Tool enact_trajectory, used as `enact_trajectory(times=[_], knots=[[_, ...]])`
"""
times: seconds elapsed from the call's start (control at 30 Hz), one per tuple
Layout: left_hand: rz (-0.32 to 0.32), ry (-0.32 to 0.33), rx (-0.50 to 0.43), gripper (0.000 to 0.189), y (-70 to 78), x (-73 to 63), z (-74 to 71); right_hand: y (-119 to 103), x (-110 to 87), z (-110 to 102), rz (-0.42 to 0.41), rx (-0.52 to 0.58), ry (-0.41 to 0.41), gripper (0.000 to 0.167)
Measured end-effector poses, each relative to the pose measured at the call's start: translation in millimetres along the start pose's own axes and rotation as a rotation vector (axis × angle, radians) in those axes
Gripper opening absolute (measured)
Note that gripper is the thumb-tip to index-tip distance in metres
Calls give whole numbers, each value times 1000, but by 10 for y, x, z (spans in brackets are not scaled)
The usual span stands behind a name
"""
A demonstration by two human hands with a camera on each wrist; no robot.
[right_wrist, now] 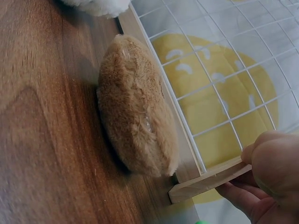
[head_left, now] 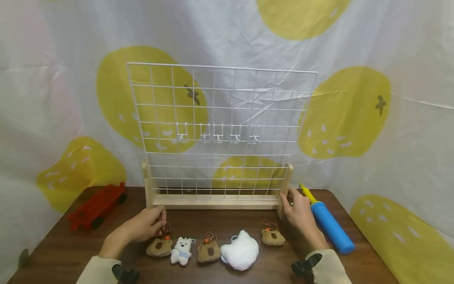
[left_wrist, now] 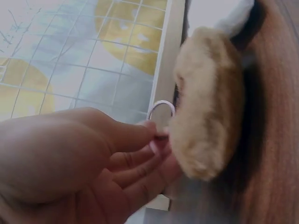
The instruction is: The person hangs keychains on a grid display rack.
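Observation:
My left hand point(head_left: 143, 224) pinches the cord ring point(left_wrist: 161, 108) of the leftmost brown plush keychain point(head_left: 159, 247) between thumb and fingers, as the left wrist view shows. That plush hangs or rests close to the tabletop; I cannot tell which. My right hand point(head_left: 299, 208) grips the right wooden upright point(right_wrist: 205, 183) of the stand, thumb on one side and fingers on the other. The stand holds a white wire grid point(head_left: 223, 114) with several white hooks point(head_left: 218, 137) along its middle. A brown plush keychain point(head_left: 273, 237) lies just left of my right hand.
Between the hands lie a small white bear keychain point(head_left: 182, 251), another brown plush point(head_left: 208, 252) and a large white fluffy plush point(head_left: 241, 251). A red toy cart point(head_left: 95, 207) sits at the left, a blue and yellow pump point(head_left: 332, 227) at the right. A patterned curtain point(head_left: 227, 31) hangs behind.

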State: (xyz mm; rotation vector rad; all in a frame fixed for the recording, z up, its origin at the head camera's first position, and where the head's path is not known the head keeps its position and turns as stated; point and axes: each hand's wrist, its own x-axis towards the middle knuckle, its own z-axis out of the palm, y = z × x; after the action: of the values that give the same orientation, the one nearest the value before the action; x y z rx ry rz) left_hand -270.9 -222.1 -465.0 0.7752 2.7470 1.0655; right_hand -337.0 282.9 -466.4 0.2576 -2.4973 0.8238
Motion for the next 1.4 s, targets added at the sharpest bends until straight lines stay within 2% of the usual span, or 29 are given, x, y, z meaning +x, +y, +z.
enact_trajectory(times=[0.13, 0.37, 0.57, 0.67, 0.9, 1.17, 1.4], knots=[[32, 43, -53, 10, 43, 26, -23, 6, 11, 4, -6, 2, -1, 25], [122, 168, -32, 7, 219, 79, -72, 5, 3, 4, -6, -14, 1, 25], [91, 300, -147, 9, 400, 143, -61, 6, 5, 6, -6, -18, 10, 22], [76, 391, -179, 9, 487, 158, -74, -2, 11, 6, -17, -13, 17, 21], [108, 593, -170, 10, 707, 210, -139, -12, 19, 0, -16, -22, 15, 19], [193, 707, -218, 14, 953, 254, -199, -13, 26, -27, -23, -20, 23, 19], [225, 798, -224, 14, 1078, 284, -264, -7, -9, 16, -15, -27, 29, 17]])
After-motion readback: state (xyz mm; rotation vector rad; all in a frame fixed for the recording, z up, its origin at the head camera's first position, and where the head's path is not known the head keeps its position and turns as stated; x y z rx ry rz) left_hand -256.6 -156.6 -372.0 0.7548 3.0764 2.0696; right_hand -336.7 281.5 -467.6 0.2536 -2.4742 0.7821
